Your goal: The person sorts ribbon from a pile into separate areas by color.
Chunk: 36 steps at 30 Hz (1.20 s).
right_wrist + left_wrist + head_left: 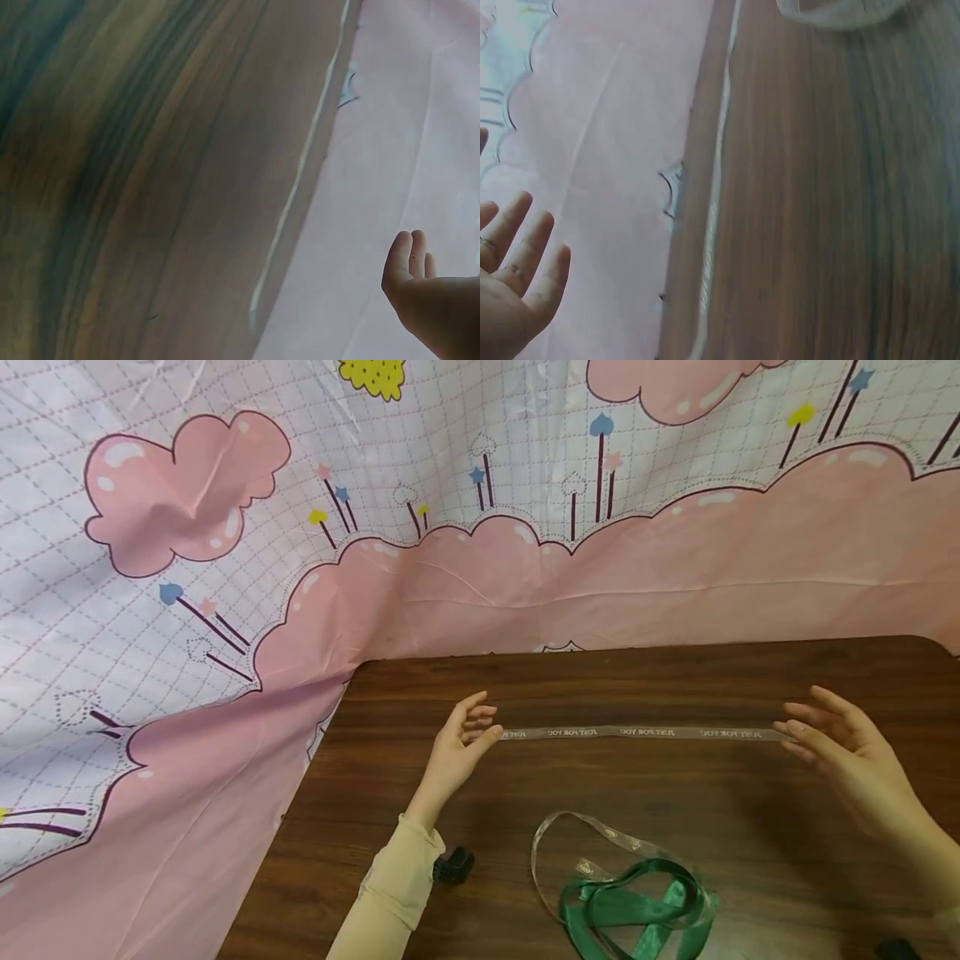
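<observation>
A narrow sheer ribbon [611,732] with white "JUST FOR YOU" lettering, reversed in the head view, lies stretched out sideways on the wooden table. My left hand [467,735] is at its left end, fingers relaxed and spread. By its right end is my right hand [832,739], its fingers loosely bent. In the left wrist view, a gap separates the fingers of the left hand [521,277] from the ribbon [712,202]. The right wrist view also has the right hand [431,292] apart from the ribbon [296,180].
Nearer me on the table [360,793] lies a loose heap of green satin ribbon [637,906], with a looped sheer ribbon [536,852] beside it. A small black object [454,866] is next to my left sleeve. A pink cloud-print cloth [465,585] hangs behind the table.
</observation>
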### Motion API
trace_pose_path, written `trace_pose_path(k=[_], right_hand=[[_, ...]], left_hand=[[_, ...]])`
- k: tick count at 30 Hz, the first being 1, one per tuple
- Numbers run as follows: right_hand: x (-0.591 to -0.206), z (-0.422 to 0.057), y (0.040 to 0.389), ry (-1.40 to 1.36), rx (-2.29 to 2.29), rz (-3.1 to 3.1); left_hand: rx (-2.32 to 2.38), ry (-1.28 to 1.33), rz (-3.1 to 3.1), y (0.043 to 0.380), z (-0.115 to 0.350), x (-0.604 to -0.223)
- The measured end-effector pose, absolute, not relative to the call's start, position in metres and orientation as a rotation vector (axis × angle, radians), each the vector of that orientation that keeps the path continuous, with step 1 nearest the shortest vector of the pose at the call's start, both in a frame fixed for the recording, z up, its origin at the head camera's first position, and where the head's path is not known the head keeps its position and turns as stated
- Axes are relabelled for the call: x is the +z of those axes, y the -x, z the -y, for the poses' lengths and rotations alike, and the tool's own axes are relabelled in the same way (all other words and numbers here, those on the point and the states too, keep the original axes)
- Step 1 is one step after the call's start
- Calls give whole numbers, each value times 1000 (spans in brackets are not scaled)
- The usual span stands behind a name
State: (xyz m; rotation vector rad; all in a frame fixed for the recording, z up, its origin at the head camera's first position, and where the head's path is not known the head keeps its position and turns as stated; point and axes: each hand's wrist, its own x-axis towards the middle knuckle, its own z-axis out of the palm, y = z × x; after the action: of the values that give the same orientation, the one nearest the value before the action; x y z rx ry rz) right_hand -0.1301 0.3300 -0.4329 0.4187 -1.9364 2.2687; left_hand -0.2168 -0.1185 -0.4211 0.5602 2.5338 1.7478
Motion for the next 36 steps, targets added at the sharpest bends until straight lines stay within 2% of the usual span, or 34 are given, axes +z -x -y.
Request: trace_pose_path(k=[16,23,30,36], right_hand=[[-417,-284,102,-414,1816,2316],[-430,-266,86,-467,1757,2411],[-451,-252,83,-723,1929,2217],[-472,-249,79,-762,1861,2247]], left_hand=[[1717,-721,-2481,170,101,-413],[1655,-734,-2481,145,96,-429],[1626,-741,-2490,131,98,-443],[1592,-688,-2488,121,98,-458]])
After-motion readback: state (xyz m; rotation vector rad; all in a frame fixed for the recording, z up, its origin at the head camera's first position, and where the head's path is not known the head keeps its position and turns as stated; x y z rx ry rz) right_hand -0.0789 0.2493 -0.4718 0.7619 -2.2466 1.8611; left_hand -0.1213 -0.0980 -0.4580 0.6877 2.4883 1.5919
